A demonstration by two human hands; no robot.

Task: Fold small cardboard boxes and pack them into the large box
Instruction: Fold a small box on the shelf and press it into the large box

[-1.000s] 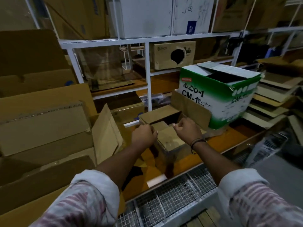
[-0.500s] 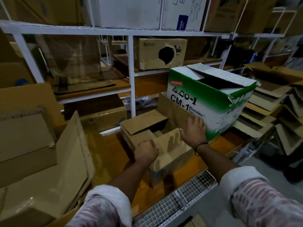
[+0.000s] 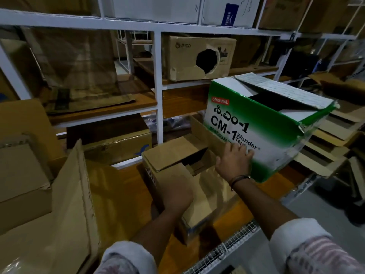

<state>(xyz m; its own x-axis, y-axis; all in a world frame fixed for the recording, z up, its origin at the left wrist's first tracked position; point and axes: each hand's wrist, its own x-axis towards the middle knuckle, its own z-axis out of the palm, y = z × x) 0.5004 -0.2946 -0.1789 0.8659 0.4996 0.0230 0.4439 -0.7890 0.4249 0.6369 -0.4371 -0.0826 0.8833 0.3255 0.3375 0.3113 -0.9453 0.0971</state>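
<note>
A small brown cardboard box (image 3: 173, 157) stands on the orange shelf board in the middle, its top flaps partly raised and its inside dark. My left hand (image 3: 174, 196) is at the box's near side, fingers curled over the near flap. My right hand (image 3: 234, 162) lies with straight fingers against the lower left of the large green and white "CM-1 Wonder Tape" box (image 3: 272, 131), beside the small box's right flap. The large box stands tilted to the right, its top flaps loosely open.
Large flattened cardboard sheets (image 3: 67, 194) lean at the left. A stack of flat cardboard (image 3: 335, 135) lies at the right. A white shelf post (image 3: 158, 86) rises behind, with a torn brown box (image 3: 197, 56) on the shelf. A wire mesh edge (image 3: 227, 250) runs along the front.
Both hands left the small box's top flaps. My right hand moved right onto the green box's face, and my left hand dropped to the small box's near side.
</note>
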